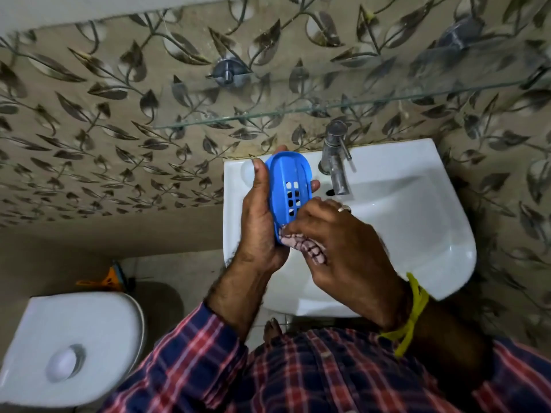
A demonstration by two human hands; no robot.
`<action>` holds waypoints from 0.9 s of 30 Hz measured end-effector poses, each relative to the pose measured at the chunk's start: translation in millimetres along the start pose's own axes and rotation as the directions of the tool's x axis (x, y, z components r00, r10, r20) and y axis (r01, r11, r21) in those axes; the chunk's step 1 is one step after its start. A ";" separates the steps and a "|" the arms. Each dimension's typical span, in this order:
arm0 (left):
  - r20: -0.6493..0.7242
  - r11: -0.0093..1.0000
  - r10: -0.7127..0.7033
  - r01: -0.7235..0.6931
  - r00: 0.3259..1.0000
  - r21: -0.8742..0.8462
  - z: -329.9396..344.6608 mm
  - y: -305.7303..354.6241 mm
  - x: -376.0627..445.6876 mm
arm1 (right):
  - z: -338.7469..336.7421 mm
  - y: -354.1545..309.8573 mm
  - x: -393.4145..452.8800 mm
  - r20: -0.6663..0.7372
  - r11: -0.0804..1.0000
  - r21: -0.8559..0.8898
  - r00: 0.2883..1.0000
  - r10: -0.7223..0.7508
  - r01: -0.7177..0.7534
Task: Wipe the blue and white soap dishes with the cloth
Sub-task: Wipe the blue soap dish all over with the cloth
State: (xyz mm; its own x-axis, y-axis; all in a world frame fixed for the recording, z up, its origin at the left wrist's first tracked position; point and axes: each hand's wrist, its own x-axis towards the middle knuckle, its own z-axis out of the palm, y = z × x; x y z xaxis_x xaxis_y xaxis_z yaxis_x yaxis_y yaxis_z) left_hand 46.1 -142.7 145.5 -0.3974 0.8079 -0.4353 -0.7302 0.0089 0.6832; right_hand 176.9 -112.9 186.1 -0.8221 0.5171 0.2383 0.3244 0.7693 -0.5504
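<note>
Here | left hand [258,222] grips blue soap dish [288,186] by its edges, tilted above the sink [417,222] | right hand [337,242] just beside, pinching patterned cloth [304,244] against dish's near end

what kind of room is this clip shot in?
A small bathroom, almost certainly. A white wall-mounted washbasin with a metal tap, a toilet cistern with a flush button at lower left, and a glass shelf on a leaf-patterned tiled wall.
</note>
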 end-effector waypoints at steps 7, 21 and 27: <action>-0.005 1.000 -0.017 0.017 1.000 -0.026 2.9 4.9 1.3 | 5.2 3.0 -1.3 -0.018 1.000 -0.011 1.000 -0.019 0.019; -0.008 0.996 0.044 -0.044 0.999 -0.075 6.3 3.6 5.1 | -2.9 18.6 7.5 -0.126 0.988 -0.052 0.982 0.140 -0.147; -0.023 0.997 0.078 -0.078 0.997 -0.009 17.3 -0.6 -1.7 | 1.6 15.0 -0.5 -0.185 0.982 0.029 0.964 0.190 -0.188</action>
State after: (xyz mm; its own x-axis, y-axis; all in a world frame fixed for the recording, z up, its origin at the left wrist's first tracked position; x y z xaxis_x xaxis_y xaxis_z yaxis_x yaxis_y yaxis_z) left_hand 56.8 -134.0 156.0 -0.4655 0.7926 -0.3939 -0.7020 -0.0597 0.7096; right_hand 181.5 -102.1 176.4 -0.6445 0.7143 0.2726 0.4599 0.6470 -0.6081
